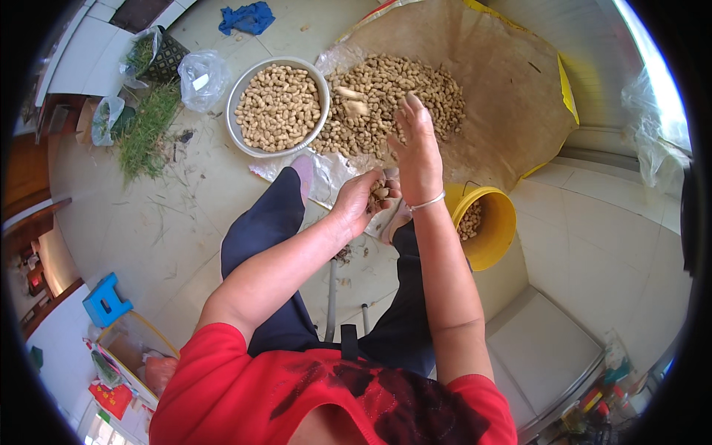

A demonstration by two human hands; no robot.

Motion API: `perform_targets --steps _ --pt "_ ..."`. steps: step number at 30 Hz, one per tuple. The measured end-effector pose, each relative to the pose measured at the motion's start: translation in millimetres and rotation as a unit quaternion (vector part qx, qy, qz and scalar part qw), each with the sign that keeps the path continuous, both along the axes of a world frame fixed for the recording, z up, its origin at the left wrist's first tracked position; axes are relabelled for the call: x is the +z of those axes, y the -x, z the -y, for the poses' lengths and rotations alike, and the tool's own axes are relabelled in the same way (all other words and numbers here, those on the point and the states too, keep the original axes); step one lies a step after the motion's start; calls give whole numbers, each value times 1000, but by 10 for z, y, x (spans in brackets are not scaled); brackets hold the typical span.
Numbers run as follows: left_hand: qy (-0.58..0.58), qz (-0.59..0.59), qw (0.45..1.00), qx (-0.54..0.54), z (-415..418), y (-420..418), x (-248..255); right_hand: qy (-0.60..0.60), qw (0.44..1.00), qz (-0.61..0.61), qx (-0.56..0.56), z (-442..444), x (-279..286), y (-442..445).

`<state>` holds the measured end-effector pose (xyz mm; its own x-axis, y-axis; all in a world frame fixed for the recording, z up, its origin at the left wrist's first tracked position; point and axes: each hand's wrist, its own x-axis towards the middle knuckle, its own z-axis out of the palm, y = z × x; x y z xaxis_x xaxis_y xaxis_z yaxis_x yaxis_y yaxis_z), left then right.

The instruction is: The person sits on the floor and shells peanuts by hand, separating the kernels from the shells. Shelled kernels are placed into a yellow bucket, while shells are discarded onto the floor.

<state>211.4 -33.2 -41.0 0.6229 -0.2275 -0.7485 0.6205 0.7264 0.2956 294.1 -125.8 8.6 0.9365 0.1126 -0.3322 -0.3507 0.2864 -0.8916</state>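
My left hand (356,200) is cupped around a few unshelled peanuts (380,192), partly hidden by its fingers. Raised above the heap, my right hand (417,150) has its fingers extended and nothing in it. Two blurred peanuts (354,103) appear in mid-air left of its fingertips. Beyond both hands a heap of unshelled peanuts (389,89) lies on a spread woven sack (500,105) with a yellow edge. To the heap's left stands a round metal basin (234,131) filled with paler peanuts (278,108).
A yellow bucket (495,245) with some peanuts inside leans at the right, close to my right forearm. Green plant stems (147,130), a clear plastic bag (203,80) and a blue cloth (247,18) lie on the tiled floor. A blue plastic stool (107,300) is at the left.
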Motion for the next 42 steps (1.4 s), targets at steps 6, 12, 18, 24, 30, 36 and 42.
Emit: perform_targets --steps 6,12,18,24,30,36,42 --pt "56 35 997 47 -123 -197 156 91 992 66 -47 449 -155 55" --pt "153 112 976 108 -170 -300 396 176 954 241 -20 549 -76 121" --pt "184 120 966 137 -214 -300 378 339 832 400 180 488 154 191" --pt "149 112 977 103 -181 -332 344 327 873 331 145 485 23 236" --pt "-9 131 991 -3 -191 -277 232 -15 997 -19 72 640 -80 211" --pt "-41 184 981 -51 -135 -266 199 -114 983 -121 73 678 -246 234" --pt "-62 169 983 -37 -130 -255 152 -84 989 -93 83 652 -230 245"
